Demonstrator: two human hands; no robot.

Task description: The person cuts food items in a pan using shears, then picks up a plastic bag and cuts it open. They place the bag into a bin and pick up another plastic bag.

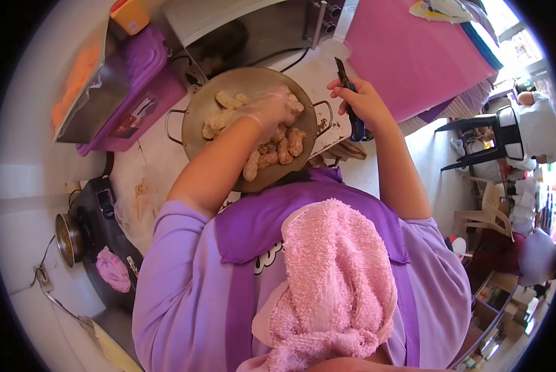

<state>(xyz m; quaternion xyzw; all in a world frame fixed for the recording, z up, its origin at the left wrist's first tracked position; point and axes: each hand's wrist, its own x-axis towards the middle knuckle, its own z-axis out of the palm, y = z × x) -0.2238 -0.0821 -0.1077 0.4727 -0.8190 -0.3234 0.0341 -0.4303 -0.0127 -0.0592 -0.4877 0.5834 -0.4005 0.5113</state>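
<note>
A wide two-handled metal pan lies in front of me, holding pale food rolls on the left and browner, coated rolls on the lower right. My left hand, in a clear plastic glove, reaches into the pan over the rolls. Its fingers are curled and somewhat blurred; what they hold is hidden. Just right of the pan's handle, my right hand is bare and closed on a blue-and-black cutter knife, with the dark blade end pointing up and away from me.
A purple bin stands at the left of the white table. Behind the pan is a metal appliance, and a pink-covered surface lies at the right. A black stool and another person are farther right.
</note>
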